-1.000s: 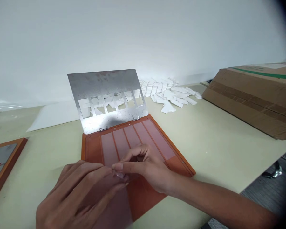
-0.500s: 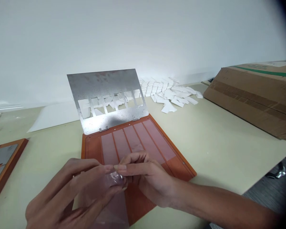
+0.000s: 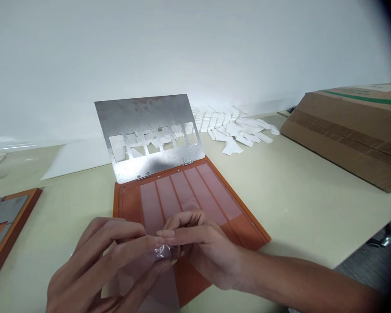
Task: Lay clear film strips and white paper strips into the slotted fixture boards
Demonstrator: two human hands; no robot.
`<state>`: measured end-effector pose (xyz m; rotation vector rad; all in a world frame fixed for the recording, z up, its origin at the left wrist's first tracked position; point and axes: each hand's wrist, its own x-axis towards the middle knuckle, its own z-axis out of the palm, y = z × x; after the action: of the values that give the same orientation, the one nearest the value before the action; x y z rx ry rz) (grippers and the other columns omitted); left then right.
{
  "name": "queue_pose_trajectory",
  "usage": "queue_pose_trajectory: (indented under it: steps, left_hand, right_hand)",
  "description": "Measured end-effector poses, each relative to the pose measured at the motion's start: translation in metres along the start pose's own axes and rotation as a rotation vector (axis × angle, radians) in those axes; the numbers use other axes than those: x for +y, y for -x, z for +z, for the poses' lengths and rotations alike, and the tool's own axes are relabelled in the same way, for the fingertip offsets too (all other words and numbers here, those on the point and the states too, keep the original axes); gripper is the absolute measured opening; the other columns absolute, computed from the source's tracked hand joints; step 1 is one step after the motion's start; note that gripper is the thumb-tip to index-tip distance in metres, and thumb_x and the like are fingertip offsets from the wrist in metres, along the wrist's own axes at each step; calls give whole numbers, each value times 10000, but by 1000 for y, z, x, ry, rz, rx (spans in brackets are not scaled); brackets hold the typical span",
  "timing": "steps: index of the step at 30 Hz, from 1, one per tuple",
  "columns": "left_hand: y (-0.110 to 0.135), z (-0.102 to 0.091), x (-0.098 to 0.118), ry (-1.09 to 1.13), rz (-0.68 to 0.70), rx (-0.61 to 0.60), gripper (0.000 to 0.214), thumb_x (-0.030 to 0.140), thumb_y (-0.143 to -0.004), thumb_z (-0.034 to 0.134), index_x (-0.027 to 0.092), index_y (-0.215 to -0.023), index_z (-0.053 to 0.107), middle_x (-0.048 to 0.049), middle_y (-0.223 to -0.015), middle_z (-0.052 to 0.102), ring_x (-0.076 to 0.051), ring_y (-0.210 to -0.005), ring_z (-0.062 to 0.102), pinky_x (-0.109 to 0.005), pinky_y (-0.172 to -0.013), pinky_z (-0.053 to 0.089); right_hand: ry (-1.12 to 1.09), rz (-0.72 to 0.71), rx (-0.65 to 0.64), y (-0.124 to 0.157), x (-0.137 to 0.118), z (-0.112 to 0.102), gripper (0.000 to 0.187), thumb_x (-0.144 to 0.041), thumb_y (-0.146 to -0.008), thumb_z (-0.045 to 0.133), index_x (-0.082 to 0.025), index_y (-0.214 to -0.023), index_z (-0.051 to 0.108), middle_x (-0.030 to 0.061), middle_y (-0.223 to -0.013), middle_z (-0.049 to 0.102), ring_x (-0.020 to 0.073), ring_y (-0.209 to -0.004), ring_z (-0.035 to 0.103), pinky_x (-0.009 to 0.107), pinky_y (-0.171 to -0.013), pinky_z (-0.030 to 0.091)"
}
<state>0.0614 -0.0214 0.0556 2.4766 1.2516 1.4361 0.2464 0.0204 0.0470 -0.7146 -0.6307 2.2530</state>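
One crumpled piece of clear film low in view, between the fingertips of the left hand and the right hand. Clamped between left thumb and forefinger; seemingly pinched from the right by right thumb and fingers. Close to both, but more within the left hand's curl. Long axis impossible to read in the bunched part; perhaps trailing toward the lower left. No telling whether continuous with the pale sheet at the bottom edge. Left palm partly cut off.

Just beneath and beyond, an orange tray on the desk, with pale strips side by side, long axes running away from the hands, some near ends hidden. Off to the left, a second orange frame, cut off. At the tray's far edge, a raised metal plate; farther right, a cardboard box, also cut off. Behind the plate, white pieces, partly hidden.
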Motion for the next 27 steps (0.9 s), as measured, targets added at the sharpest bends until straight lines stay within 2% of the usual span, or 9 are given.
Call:
queue_pose_trajectory:
  steps: [4,7,11,15,19,24,27]
  left_hand:
    - [-3,-1,-1,35,65,-52,203,125,-882,751,194,-1065,697,-22,-1004,605,-155,-891,571,-321,-681,497]
    - [-5,-2,-1,63,32,-55,158,116,-894,737,188,-1029,701,-23,-982,616,-151,-870,580,-310,-671,512]
    - [-6,-5,3,3,68,-120,164,119,-879,726,219,-1010,726,-26,-965,632,-165,-860,594,-313,-667,527]
    - [-2,-11,3,-42,-6,-123,163,196,-907,717,280,-1047,723,-16,-979,663,-200,-878,615,-364,-707,524]
    - [1,-18,1,19,-82,-167,304,213,-864,794,291,-1137,687,-2,-964,700,-210,-885,665,-359,-702,579]
    - [3,-20,3,162,-221,-96,271,191,-835,843,292,-1033,690,14,-900,678,-189,-801,661,-319,-631,590]
    - [5,-23,0,166,-224,-130,301,141,-822,841,298,-1041,705,11,-928,682,-196,-813,677,-319,-635,608]
  right_hand:
    - [1,-1,2,1,1,0,218,-235,-587,913,-130,-608,724,-10,-605,654,64,-564,517,216,-584,308]
    - [-16,26,4,0,1,0,230,-237,-572,928,-127,-615,731,-16,-584,643,61,-546,511,221,-577,300]
    - [-19,47,-10,-1,1,0,249,-254,-578,942,-126,-602,730,-11,-575,640,54,-530,490,225,-567,296]
    - [49,43,-69,-2,-1,-3,197,-246,-621,907,-132,-622,747,-13,-566,628,66,-545,506,230,-576,320]
    - [81,24,-98,-3,-2,-7,188,-256,-629,901,-139,-635,753,-4,-591,650,80,-565,540,229,-595,366]
    - [69,24,-157,-2,-1,-6,226,-313,-673,925,-159,-662,760,-23,-609,654,57,-546,532,208,-569,364]
    - [103,-37,-198,-2,0,-6,212,-315,-723,918,-159,-711,775,-29,-620,654,43,-533,523,196,-548,358]
